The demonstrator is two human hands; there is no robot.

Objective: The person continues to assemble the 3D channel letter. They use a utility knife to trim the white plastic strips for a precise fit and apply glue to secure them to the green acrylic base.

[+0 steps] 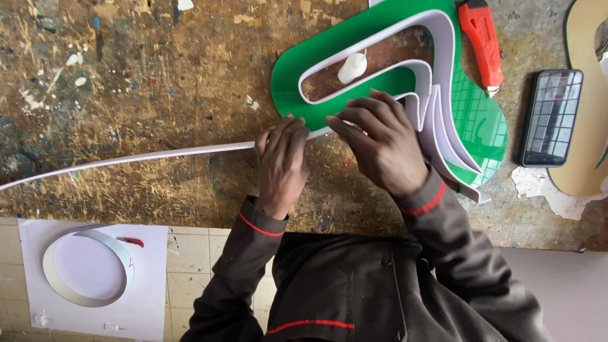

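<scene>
Looking down at the paint-splattered workbench, and everything here hangs off the green letter shape lying flat on it, so I'll place stuff relative to that. Seems to be the edging step: a long white plastic strip stands on edge along the green shape's border, already curved round its inner cutout and stacked in layers at its right end, while the loose tail trails off far to its left across the bench.

Left hand sits at the shape's lower left edge, fingers curled down and pinched closed on the strip right where it leaves the green. Right hand is just beside it, against the lower edge, fingers spread and pressing on the strip and the green face; can't tell if it's actually gripping anything.

My guess for the next move: keep the strip tight to the border and work it leftward without letting it spring off.

Other bits: a phone well right of the shape, a red utility knife at its upper right, and a little white glue bottle inside the cutout.
</scene>
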